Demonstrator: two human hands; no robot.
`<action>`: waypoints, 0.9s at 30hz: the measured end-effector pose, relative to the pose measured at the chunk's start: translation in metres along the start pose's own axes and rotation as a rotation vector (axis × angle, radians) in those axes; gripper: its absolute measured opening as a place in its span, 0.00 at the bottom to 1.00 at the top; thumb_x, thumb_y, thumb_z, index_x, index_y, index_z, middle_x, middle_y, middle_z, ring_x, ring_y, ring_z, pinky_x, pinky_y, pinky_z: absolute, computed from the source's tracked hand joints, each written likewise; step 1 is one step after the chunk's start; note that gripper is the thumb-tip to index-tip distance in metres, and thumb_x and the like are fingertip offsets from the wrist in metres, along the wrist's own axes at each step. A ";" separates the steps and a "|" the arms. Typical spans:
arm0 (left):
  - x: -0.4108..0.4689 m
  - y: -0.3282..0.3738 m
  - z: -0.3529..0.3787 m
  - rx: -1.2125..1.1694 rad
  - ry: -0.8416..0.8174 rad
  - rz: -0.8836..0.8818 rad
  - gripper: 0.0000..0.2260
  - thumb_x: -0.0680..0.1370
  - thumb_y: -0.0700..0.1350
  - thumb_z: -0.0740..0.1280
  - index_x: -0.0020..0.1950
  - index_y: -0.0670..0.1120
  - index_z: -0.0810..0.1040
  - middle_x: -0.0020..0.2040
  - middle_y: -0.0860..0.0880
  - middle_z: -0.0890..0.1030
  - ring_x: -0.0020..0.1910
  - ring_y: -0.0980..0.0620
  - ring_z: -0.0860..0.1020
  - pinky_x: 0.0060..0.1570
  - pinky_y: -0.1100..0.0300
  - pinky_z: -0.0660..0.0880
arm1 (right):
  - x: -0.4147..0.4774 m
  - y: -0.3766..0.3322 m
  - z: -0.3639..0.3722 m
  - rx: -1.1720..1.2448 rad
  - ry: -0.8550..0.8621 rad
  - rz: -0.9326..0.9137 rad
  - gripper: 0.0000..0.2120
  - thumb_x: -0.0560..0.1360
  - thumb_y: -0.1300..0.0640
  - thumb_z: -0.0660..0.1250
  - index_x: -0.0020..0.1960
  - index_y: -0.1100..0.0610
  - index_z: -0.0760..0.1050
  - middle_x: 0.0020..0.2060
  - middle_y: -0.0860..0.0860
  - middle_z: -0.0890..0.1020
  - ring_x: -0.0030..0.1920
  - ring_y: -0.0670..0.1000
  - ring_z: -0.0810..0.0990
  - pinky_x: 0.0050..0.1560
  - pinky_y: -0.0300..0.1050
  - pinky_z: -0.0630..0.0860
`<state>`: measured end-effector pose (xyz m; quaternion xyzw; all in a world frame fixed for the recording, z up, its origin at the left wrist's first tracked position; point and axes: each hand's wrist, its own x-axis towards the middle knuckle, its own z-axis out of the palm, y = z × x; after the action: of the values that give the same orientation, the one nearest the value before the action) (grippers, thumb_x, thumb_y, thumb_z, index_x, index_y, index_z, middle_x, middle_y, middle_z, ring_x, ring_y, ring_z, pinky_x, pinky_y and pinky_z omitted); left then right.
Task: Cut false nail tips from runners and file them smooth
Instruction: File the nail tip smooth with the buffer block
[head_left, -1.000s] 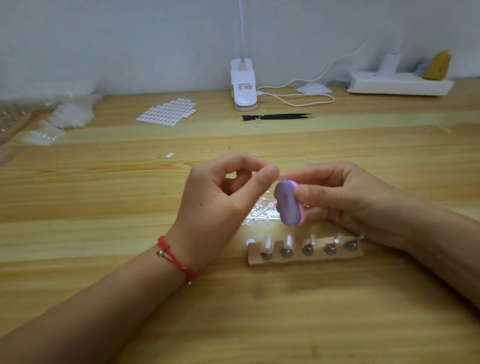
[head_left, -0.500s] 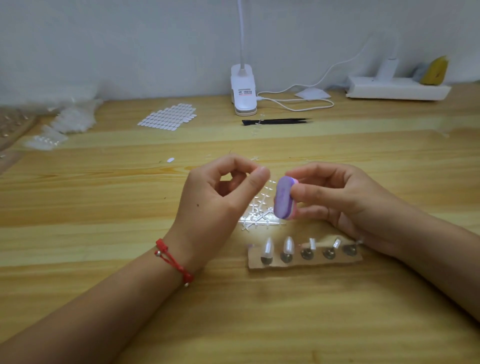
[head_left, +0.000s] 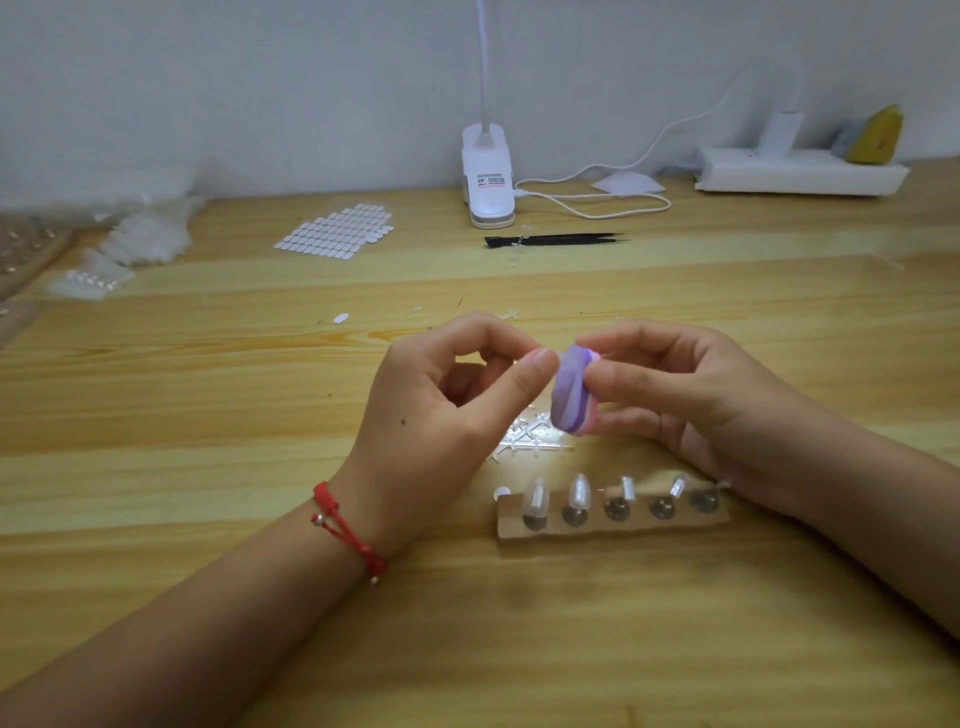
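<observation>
A pale wooden surface (head_left: 208, 519) runs back to a plain wall, with a clip lamp (head_left: 488, 176), black tweezers (head_left: 556, 240) and a sheet of white stickers (head_left: 337, 231) lying well behind the work. Both hands are raised just above the clear runners (head_left: 530, 439). The right hand (head_left: 691, 395) grips a purple file block (head_left: 570, 395) between thumb and fingers. Its long axis stands nearly upright, the top leaning slightly to the right. The left hand (head_left: 447, 410) pinches thumb against forefinger, and the thumb tip touches the file's purple face near its upper end. I cannot tell whether a nail tip sits in that pinch; if so, it is hidden. Filing therefore looks to be the step in hand, with the file directly right of the pinch. Nearer the person, a wooden holder (head_left: 613, 522) carries two clear finished tips (head_left: 535, 499), with bare pegs beside them.
</observation>
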<state>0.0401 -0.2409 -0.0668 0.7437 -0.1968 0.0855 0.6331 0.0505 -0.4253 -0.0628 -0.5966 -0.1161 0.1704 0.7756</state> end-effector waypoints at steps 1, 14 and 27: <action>0.000 0.000 0.000 -0.005 0.009 0.003 0.05 0.72 0.44 0.69 0.37 0.45 0.79 0.33 0.34 0.70 0.26 0.39 0.66 0.25 0.54 0.63 | 0.000 0.000 0.001 -0.030 -0.016 0.004 0.11 0.59 0.57 0.76 0.41 0.52 0.86 0.39 0.53 0.86 0.38 0.49 0.86 0.38 0.37 0.80; 0.000 0.003 0.000 -0.022 -0.074 -0.018 0.06 0.74 0.43 0.65 0.37 0.44 0.74 0.26 0.57 0.70 0.21 0.61 0.61 0.24 0.69 0.58 | 0.001 0.001 -0.001 0.043 0.052 0.004 0.12 0.60 0.56 0.75 0.44 0.55 0.86 0.39 0.53 0.86 0.39 0.48 0.85 0.38 0.36 0.80; 0.000 0.004 0.000 0.013 -0.100 0.011 0.06 0.75 0.42 0.64 0.37 0.46 0.74 0.25 0.59 0.70 0.21 0.61 0.61 0.23 0.70 0.57 | 0.000 0.000 0.002 -0.057 -0.014 0.031 0.14 0.61 0.56 0.78 0.47 0.54 0.86 0.42 0.54 0.87 0.39 0.47 0.85 0.38 0.35 0.79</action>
<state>0.0387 -0.2418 -0.0631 0.7500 -0.2315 0.0530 0.6174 0.0492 -0.4233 -0.0620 -0.6190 -0.1172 0.1832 0.7547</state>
